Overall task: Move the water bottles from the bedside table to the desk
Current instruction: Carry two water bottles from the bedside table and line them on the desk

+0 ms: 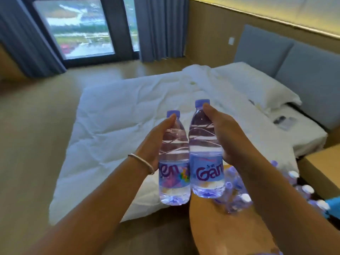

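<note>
White bed point(128, 115) (rumpled) lies beneath; left hand point(154, 142) and right hand point(228, 137) each grip a bottle point(174, 162).

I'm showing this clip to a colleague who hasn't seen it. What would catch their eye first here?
First, the two upright water bottles held up at centre: the left hand grips the left bottle and the right hand grips the right bottle, side by side and close together. Behind them spreads the rumpled white duvet of the bed. At lower right, a blurred cluster of more bottles stands on a wooden surface.
</note>
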